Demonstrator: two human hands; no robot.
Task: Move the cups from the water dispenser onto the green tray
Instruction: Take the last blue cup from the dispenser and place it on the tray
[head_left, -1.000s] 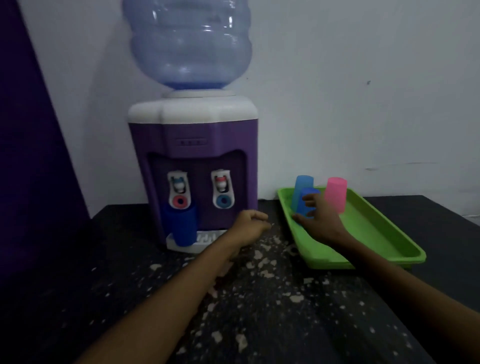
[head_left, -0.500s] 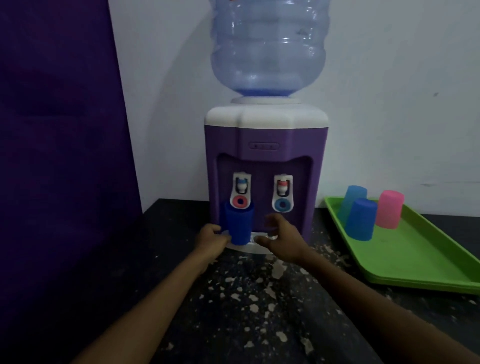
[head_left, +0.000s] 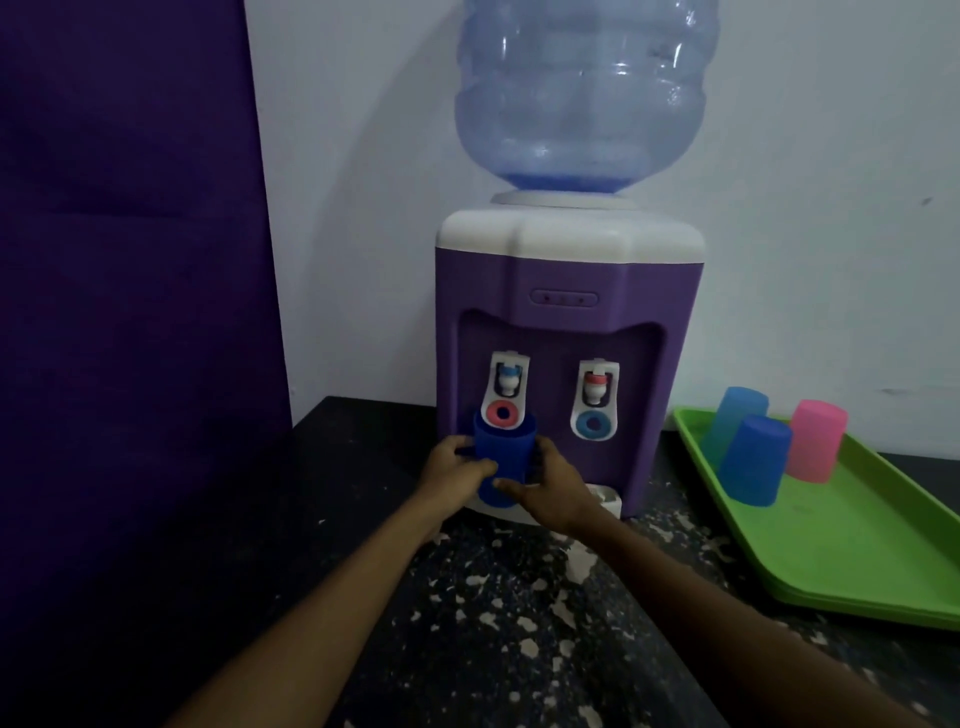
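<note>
A dark blue cup (head_left: 505, 457) stands upright on the drip ledge of the purple and white water dispenser (head_left: 569, 332), under the left tap. My left hand (head_left: 451, 470) grips its left side and my right hand (head_left: 553, 486) wraps its right side and lower front. The green tray (head_left: 852, 545) lies to the right on the dark counter. On its far end, upside down, stand a light blue cup (head_left: 735, 426), a blue cup (head_left: 756, 460) and a pink cup (head_left: 815, 439).
A big blue water bottle (head_left: 582, 93) tops the dispenser. A purple panel (head_left: 130, 312) closes off the left side. A white wall runs behind. The dark counter (head_left: 519, 623) is speckled with pale chips.
The view swung left from the tray to the dispenser. My right hand left the blue cup on the tray and came across; both hands closed around the dark blue cup.
</note>
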